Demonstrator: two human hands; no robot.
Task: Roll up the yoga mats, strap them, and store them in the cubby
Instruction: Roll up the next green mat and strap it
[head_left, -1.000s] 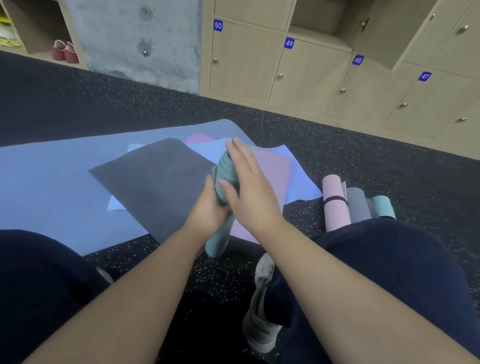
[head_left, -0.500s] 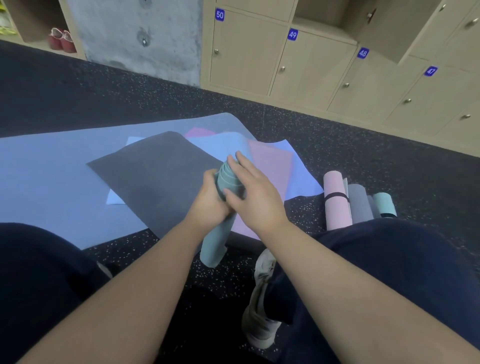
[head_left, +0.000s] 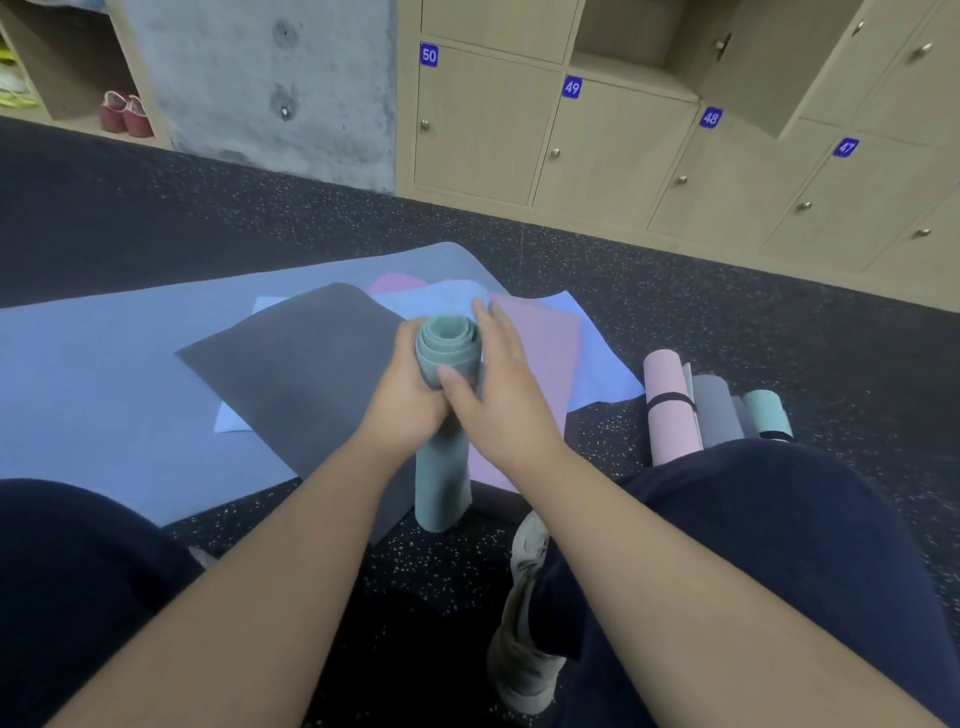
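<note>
The black speckled floor (head_left: 675, 312) carries a large blue mat (head_left: 104, 374) and 3 rolled mats (head_left: 717, 410) lying side by side.

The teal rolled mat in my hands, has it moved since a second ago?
Yes. The teal rolled mat now stands more upright, its top end swung toward the camera so the spiral shows, judged against the dark grey mat beside it.

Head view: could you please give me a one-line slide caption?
Both hands, left hand and right hand, hold a rolled teal mat upright, not yet strapped.
</note>
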